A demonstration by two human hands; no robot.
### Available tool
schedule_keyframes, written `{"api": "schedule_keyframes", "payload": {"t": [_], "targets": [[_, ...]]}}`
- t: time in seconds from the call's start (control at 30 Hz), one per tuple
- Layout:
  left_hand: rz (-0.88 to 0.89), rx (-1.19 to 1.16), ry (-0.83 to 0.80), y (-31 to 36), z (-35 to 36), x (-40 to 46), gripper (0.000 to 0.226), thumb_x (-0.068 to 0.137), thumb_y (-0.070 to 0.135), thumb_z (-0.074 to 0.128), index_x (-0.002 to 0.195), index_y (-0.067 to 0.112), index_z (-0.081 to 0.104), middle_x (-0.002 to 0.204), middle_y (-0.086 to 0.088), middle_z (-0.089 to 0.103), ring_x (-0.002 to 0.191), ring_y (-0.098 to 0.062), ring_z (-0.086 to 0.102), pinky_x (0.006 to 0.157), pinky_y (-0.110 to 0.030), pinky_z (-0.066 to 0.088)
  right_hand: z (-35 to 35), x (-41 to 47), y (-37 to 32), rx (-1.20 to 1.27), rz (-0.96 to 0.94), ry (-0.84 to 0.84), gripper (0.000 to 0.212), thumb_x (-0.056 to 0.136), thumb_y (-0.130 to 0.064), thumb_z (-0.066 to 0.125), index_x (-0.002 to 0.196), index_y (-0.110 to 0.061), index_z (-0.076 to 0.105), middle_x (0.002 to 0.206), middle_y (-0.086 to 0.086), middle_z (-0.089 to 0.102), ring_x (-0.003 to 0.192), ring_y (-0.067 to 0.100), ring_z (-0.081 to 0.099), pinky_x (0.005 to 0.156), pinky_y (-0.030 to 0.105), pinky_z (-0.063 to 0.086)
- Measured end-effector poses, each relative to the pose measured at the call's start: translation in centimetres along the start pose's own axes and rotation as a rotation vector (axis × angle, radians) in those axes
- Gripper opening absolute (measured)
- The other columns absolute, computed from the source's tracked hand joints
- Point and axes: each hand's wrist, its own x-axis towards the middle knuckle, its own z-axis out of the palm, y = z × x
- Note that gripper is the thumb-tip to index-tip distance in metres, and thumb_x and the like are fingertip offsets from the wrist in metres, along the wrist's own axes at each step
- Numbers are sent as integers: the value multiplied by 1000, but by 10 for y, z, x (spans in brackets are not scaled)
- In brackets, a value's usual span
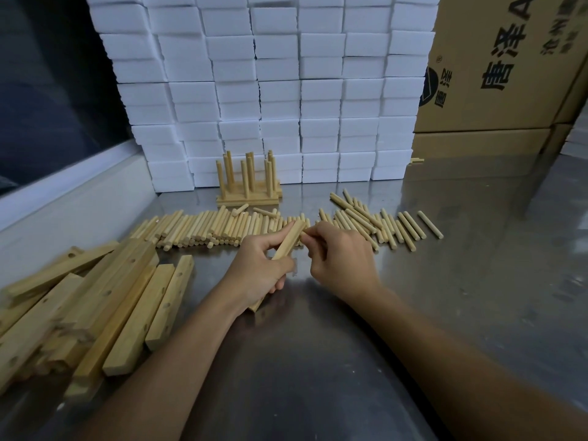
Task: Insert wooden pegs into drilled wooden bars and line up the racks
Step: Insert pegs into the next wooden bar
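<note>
Steel worktop (445, 281), both forearms reaching in from the near edge. Left hand (257, 268) curled round a drilled bar (290, 238), held tilted, its far end raised above the worktop centre, near end poking out below the palm. Right hand (337, 256) just beside it, fingertips pinched at the bar's far end on something small; whether that is a peg cannot be told. Heap of bars (105, 307) along the near left edge, holes showing, lying crosswise on one another. Beyond the hands, loose pegs (222, 227) in a band running left to right across the middle. Farther back, finished racks (248, 189) standing, pegs upright. Stacked white boxes (280, 90) against the far edge; cardboard cartons (496, 74) at the far right corner.
</note>
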Motion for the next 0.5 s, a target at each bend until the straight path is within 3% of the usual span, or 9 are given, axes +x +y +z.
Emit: {"api": "schedule_keyframes", "payload": {"t": [0.13,0.23,0.33,0.5], "targets": [[-31,-28,30,0,-1,0,66,83,-4,63,132,39,54,71,10,72,45,-14,50,43,-24,42,5,-1,-3,-35,-47,97,16,95,-22,65,94,-7,70,79,3,71,68,23,64,57,42,52],[-44,-71,30,1,-1,1,62,83,-3,63,133,34,57,68,7,70,45,-16,51,43,-26,41,6,0,-2,-2,-34,86,16,95,-22,66,97,-8,73,83,4,73,71,22,66,61,43,54],[-77,-153,23,0,-2,3,55,86,-3,61,133,28,59,65,6,67,46,-19,51,42,-27,40,5,1,-4,81,-22,178,17,89,-21,74,95,-5,75,93,7,68,74,24,65,61,44,55],[-122,-269,-1,2,-4,4,38,92,0,57,124,18,65,68,2,66,48,-21,54,41,-26,42,5,3,-5,61,159,257,38,79,-46,80,91,-13,66,85,-2,64,73,13,58,61,37,52]]}}
